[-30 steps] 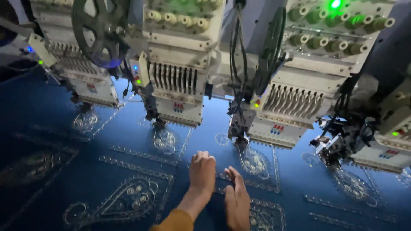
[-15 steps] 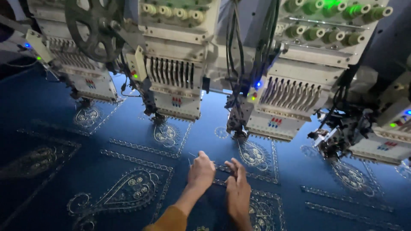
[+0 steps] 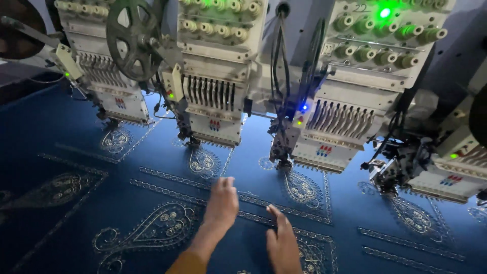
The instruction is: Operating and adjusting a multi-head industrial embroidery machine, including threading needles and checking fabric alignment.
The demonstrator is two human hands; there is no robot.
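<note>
Fingers (image 3: 227, 183) of both the left hand (image 3: 221, 203) and right hand (image 3: 282, 242) lie loosely spread, flat on the blue embroidered fabric (image 3: 152, 203) at lower centre; it looks soft, light, best handled by flat palms, below the embroidery heads (image 3: 215, 101).

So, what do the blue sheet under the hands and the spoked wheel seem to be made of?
The blue sheet looks like woven cloth: matte, with raised pale stitched paisley patterns. The spoked wheel looks like dark plastic or painted metal, with a dull sheen; which one I cannot tell.
</note>
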